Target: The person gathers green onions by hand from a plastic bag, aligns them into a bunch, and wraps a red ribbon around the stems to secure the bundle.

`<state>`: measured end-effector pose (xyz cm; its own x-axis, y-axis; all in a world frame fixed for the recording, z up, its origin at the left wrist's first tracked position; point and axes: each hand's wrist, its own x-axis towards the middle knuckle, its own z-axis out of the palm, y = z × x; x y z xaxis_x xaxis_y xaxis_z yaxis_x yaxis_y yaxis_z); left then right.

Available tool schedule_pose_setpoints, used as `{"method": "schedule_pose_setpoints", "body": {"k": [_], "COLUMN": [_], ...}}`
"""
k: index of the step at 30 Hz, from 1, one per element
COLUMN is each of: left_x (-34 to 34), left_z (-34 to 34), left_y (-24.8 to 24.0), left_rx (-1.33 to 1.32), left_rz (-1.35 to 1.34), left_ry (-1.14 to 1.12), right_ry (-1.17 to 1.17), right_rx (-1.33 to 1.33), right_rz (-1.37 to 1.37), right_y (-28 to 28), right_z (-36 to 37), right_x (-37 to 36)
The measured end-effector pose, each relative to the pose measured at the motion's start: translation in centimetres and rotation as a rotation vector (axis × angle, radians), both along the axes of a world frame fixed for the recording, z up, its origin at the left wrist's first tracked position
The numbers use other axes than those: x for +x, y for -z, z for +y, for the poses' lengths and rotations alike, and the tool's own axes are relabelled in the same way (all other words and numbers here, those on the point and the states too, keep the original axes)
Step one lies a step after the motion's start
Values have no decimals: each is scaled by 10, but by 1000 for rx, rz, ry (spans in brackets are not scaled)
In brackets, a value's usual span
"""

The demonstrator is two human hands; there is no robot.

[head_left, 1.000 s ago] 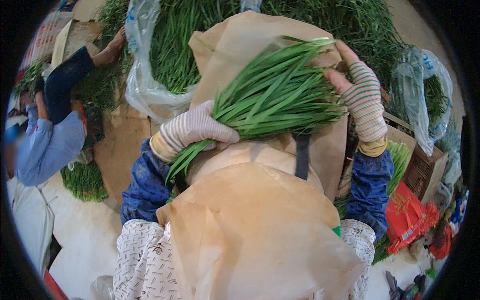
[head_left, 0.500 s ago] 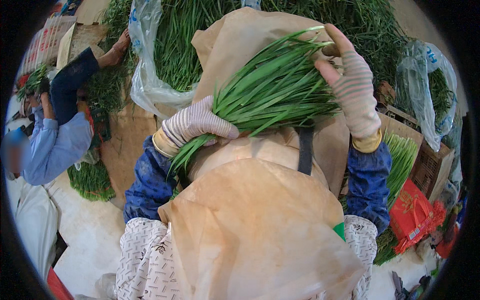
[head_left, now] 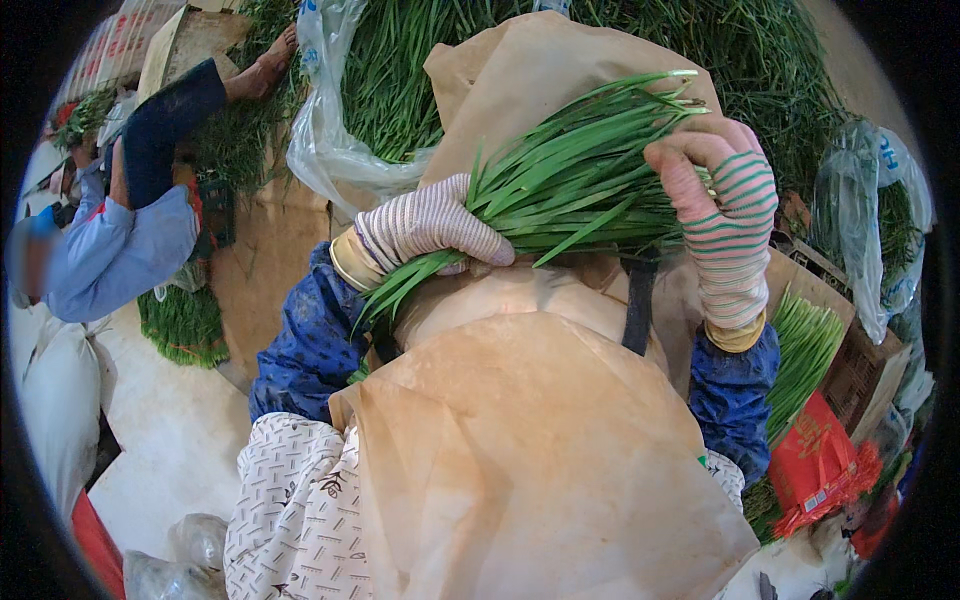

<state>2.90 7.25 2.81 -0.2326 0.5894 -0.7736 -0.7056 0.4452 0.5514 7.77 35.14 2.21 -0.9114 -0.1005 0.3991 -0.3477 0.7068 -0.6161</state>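
A bunch of green chives (head_left: 570, 170) lies across my lap, over a tan apron sheet (head_left: 540, 410). My left hand (head_left: 435, 228), in a striped knit glove, is wrapped round its leafy lower-left end, with leaf tips trailing out below the wrist. At the pale stem ends on the right is my right hand (head_left: 722, 205), in a striped glove with bare fingertips. Its thumb and fingers curl together at the stems; whether a stem is pinched between them I cannot make out.
Loose chives (head_left: 700, 50) are heaped ahead, partly in a clear plastic bag (head_left: 335, 150). On the right are bundled stems (head_left: 805, 345), a brown crate (head_left: 865, 375) and a red bag (head_left: 815, 470). A co-worker in a blue shirt (head_left: 130, 250) sits at left near a tied bundle (head_left: 183, 325).
My right hand has curled its spread fingers in and come down along the stem ends. The view has shifted a little; my left hand keeps its hold on the chives.
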Motion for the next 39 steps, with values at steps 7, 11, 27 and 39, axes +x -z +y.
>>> {"method": "schedule_pose_setpoints", "body": {"k": [7,11,27,39], "left_x": [2,0,-1,0], "left_z": [-3,-2,0,-15], "left_y": [8,1,-1,24], "left_rx": [7,7,64,159], "left_rz": [-13,-13,-52,-35], "left_ry": [-20,-55,-51,-14], "right_ry": [-29,-125,-49,-124], "right_rx": [206,214,-13,-310], "right_rz": [-80,-23,10,-162], "right_y": [32,28,43,32], "right_z": [11,3,-16,-37], "right_x": [-18,-25,-37,-38]}}
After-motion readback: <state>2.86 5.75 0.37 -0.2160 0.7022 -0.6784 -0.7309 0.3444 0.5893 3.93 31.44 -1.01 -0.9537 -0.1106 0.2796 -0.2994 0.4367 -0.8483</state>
